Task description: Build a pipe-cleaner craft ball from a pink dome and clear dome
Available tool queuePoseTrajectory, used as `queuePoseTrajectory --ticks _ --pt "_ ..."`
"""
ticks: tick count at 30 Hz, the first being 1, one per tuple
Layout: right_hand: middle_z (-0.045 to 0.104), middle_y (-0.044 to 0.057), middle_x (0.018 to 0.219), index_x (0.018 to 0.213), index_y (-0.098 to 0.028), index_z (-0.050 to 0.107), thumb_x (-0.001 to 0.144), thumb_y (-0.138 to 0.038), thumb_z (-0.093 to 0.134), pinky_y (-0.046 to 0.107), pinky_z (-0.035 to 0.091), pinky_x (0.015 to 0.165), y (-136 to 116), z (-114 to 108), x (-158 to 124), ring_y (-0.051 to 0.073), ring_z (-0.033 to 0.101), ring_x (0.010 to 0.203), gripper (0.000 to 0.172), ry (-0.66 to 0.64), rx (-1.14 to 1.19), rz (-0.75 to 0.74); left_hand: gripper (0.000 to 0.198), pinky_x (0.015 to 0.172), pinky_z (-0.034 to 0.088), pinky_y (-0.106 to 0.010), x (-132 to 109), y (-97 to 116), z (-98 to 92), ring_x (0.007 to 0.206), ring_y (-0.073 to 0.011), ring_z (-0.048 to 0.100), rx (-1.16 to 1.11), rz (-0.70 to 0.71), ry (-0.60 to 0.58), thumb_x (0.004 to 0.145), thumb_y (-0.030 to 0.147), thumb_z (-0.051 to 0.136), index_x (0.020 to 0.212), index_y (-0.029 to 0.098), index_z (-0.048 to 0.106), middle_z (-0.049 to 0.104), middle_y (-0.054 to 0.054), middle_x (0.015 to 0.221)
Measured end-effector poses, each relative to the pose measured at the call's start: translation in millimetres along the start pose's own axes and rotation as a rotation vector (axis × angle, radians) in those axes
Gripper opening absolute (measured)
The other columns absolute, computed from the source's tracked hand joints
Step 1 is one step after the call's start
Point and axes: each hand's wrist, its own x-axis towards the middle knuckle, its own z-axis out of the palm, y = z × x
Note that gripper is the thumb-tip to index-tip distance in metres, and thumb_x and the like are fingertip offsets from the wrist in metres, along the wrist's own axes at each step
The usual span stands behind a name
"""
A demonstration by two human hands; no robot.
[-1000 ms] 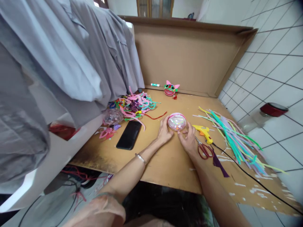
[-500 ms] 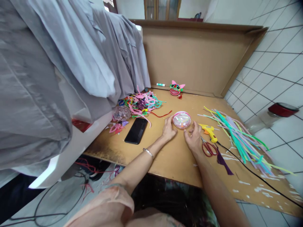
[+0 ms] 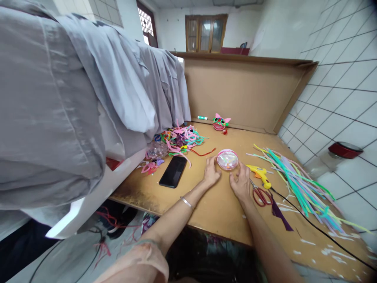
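A round clear plastic piece with a pink rim point(image 3: 227, 159) lies on the table, small coloured bits showing through it. My left hand point(image 3: 211, 171) rests at its left edge, thumb apart from the fingers. On the other side, my right hand point(image 3: 242, 182) has its fingers bent loosely near the right edge and its thumb spread away. Neither hand is closed around the piece; whether the fingertips touch its rim I cannot tell. Just right of my right hand lie a yellow glue gun point(image 3: 260, 175) and red-handled scissors point(image 3: 262, 196).
Pipe cleaners point(image 3: 297, 184) lie bundled at right, with a purple tassel point(image 3: 281, 214) nearby. A black phone point(image 3: 173, 171) and a tangled pile of pipe cleaners point(image 3: 184, 137) are at left. A decorated animal face point(image 3: 219, 122) stands by the cardboard wall point(image 3: 235, 90). Grey cloth point(image 3: 126, 86) hangs left.
My view has tilted upward, so the table sits lower in the picture and more of the back wall shows. Both hands stay beside the round piece.
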Motion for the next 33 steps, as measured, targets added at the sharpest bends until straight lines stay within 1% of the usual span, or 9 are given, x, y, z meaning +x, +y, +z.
queuePoseTrajectory --ticks 4,7,9,14,16,19,23,28,33 --pt "0.049 0.013 0.114 0.133 -0.020 0.037 0.078 -0.028 0.050 0.048 0.051 0.087 1 1 0 0.027 0.059 0.094 0.057 0.013 -0.004 0.009 0.072 0.106 0.041 -0.045 0 0 0.7 0.121 -0.0260 0.050 -0.002 -0.001 0.008 0.058 0.002 0.055 0.128 0.018 0.047 0.050 -0.013 0.126" --pt "0.049 0.013 0.114 0.133 -0.020 0.037 0.077 -0.027 0.051 0.048 0.051 0.088 2 2 0 0.027 0.059 0.093 0.058 0.005 0.000 0.008 0.079 0.105 0.042 -0.046 1 0 1.4 0.119 -0.0267 0.052 -0.027 -0.040 0.026 0.058 0.003 0.056 0.134 0.016 0.040 0.046 -0.016 0.134" --pt "0.049 0.013 0.114 0.133 -0.019 0.038 0.076 -0.026 0.051 0.049 0.051 0.088 2 3 0 0.027 0.059 0.093 0.058 0.002 0.002 0.012 0.083 0.103 0.043 -0.046 1 0 1.4 0.115 -0.0259 0.054 -0.053 -0.072 0.031 0.059 0.004 0.057 0.138 0.017 0.036 0.043 -0.017 0.138" --pt "0.050 0.014 0.117 0.133 -0.017 0.038 0.077 -0.024 0.050 0.045 0.051 0.089 -2 1 -3 0.027 0.058 0.100 0.058 -0.012 -0.010 0.062 0.080 0.102 0.045 -0.048 2 -4 0.1 0.114 -0.0268 0.055 -0.044 -0.074 0.020 0.058 0.007 0.058 0.135 0.016 0.039 0.047 -0.017 0.133" --pt "0.051 0.014 0.120 0.135 -0.018 0.036 0.077 -0.022 0.049 0.044 0.051 0.091 -4 0 -4 0.027 0.057 0.103 0.059 -0.044 -0.018 0.064 0.080 0.101 0.046 -0.048 2 -7 -0.1 0.111 -0.0262 0.057 -0.047 -0.076 0.017 0.058 0.008 0.058 0.135 0.015 0.038 0.046 -0.018 0.135" --pt "0.050 0.015 0.124 0.136 -0.017 0.036 0.077 -0.019 0.049 0.043 0.048 0.096 -7 -1 -5 0.027 0.055 0.112 0.061 -0.036 -0.031 0.082 0.079 0.099 0.047 -0.046 3 -11 -0.2 0.109 -0.0250 0.058 -0.060 -0.064 0.022 0.058 0.010 0.060 0.134 0.018 0.040 0.047 -0.015 0.134" --pt "0.052 0.014 0.123 0.138 -0.019 0.036 0.077 -0.018 0.051 0.043 0.050 0.093 -9 -2 -6 0.027 0.058 0.108 0.062 -0.059 -0.035 0.119 0.076 0.097 0.050 -0.045 2 -10 -1.4 0.108 -0.0242 0.059 -0.062 -0.083 0.031 0.059 0.011 0.060 0.132 0.020 0.041 0.050 -0.013 0.131" --pt "0.050 0.014 0.128 0.139 -0.018 0.034 0.079 -0.020 0.051 0.042 0.049 0.095 -7 -1 -7 0.028 0.056 0.113 0.063 -0.102 -0.049 0.120 0.075 0.097 0.049 -0.044 1 -7 -2.0 0.110 -0.0243 0.059 -0.037 -0.102 0.021 0.059 0.011 0.061 0.132 0.019 0.042 0.049 -0.014 0.134" --pt "0.050 0.014 0.128 0.139 -0.018 0.034 0.079 -0.020 0.051 0.041 0.050 0.094 -5 0 -7 0.027 0.057 0.111 0.063 -0.123 -0.057 0.124 0.073 0.097 0.049 -0.044 2 -8 -1.7 0.108 -0.0240 0.059 -0.022 -0.095 0.016 0.060 0.011 0.061 0.130 0.019 0.043 0.050 -0.013 0.131"
